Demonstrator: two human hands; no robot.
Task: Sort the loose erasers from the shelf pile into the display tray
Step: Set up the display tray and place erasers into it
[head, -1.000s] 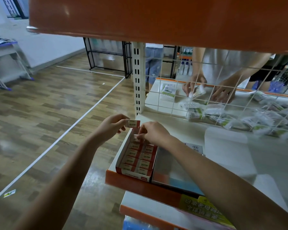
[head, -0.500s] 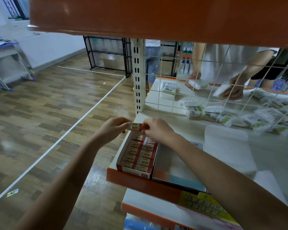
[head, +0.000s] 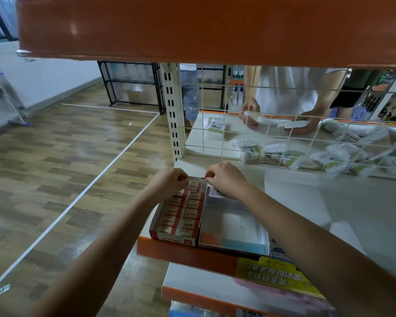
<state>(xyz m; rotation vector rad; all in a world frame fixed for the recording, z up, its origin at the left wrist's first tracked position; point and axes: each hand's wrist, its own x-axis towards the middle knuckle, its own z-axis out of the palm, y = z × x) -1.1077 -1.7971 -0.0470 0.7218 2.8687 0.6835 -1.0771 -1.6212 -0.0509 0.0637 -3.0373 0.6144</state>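
A red and white display tray (head: 154,233) stands at the front left of the white shelf (head: 352,220), filled with two rows of red-and-white wrapped erasers (head: 185,212). One more eraser (head: 194,186) sits at the tray's far end, pinched between my left hand (head: 169,180) and my right hand (head: 224,177). Both hands hold it by their fingertips, low over the back row. Part of the eraser is hidden by my fingers.
A shiny closed box (head: 233,223) lies right beside the tray. A wire grid (head: 290,138) backs the shelf; behind it another person's hands (head: 252,115) handle white packets among several bagged goods (head: 336,156). An orange shelf (head: 215,28) hangs overhead.
Both hands have lowered the eraser from above the tray's far end down onto the back row. The person behind the grid has lifted packets off their shelf.
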